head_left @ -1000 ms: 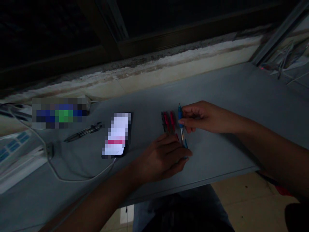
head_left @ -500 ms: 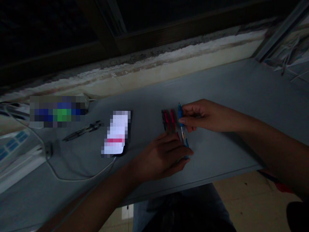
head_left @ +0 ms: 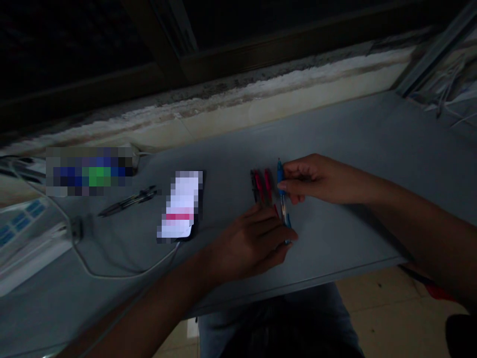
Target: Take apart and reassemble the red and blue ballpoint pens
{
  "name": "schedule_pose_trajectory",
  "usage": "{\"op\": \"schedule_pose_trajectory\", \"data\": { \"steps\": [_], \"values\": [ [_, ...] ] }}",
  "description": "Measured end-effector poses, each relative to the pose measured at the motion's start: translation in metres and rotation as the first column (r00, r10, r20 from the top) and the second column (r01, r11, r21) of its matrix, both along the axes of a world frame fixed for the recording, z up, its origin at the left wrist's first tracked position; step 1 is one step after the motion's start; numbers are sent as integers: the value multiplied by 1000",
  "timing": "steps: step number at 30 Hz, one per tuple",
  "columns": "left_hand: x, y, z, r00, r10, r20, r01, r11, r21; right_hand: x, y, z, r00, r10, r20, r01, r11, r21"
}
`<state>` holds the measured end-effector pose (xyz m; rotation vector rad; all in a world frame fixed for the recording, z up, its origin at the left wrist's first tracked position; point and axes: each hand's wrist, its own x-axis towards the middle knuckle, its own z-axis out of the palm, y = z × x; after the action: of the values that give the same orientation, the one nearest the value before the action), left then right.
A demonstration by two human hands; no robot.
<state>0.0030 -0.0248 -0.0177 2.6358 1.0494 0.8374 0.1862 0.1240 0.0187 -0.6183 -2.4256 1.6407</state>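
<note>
A blue pen [head_left: 283, 206] with a clear barrel stands nearly lengthwise to me over the desk. My right hand [head_left: 305, 178] pinches its blue grip, close to the tip at the far end. At the near end, the thumb and forefinger of my left hand [head_left: 261, 236] close around the pen's clip end. Just left of it, two red pens [head_left: 268, 180] and a black pen [head_left: 254, 182] lie side by side on the grey desk [head_left: 346, 219]. My left fingers cover the lower parts of these pens.
A lit phone [head_left: 181, 204], its screen blurred out, lies to the left with a white cable [head_left: 122, 277] plugged in. Beyond it are several dark pens [head_left: 128, 201] and a pixelated object [head_left: 89, 171]. A power strip [head_left: 44, 243] sits at the far left. The wall [head_left: 257, 112] bounds the desk's back.
Both hands keep their hold on the blue pen and barely move. The whole view shifts very slightly, and the pen's tip end appears a touch further right.
</note>
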Motion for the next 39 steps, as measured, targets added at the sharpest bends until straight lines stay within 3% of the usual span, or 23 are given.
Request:
{"op": "schedule_pose_trajectory", "data": {
  "steps": [11,16,24,39],
  "values": [
    [1,0,2,999,35,-9,-35,999,6,1,2,-1,997,-78,28,79,996,-34],
    [2,1,1,1000,7,6,-7,1000,1,0,1,-2,998,-57,28,58,998,-20],
    [1,0,2,998,68,2,-68,997,-30,-1,-4,-2,1000,-17,21,17,999,40],
    [0,1,5,999,31,45,-28,998,-61,-1,-1,0,999,-21,25,22,999,-46]
  ]
}}
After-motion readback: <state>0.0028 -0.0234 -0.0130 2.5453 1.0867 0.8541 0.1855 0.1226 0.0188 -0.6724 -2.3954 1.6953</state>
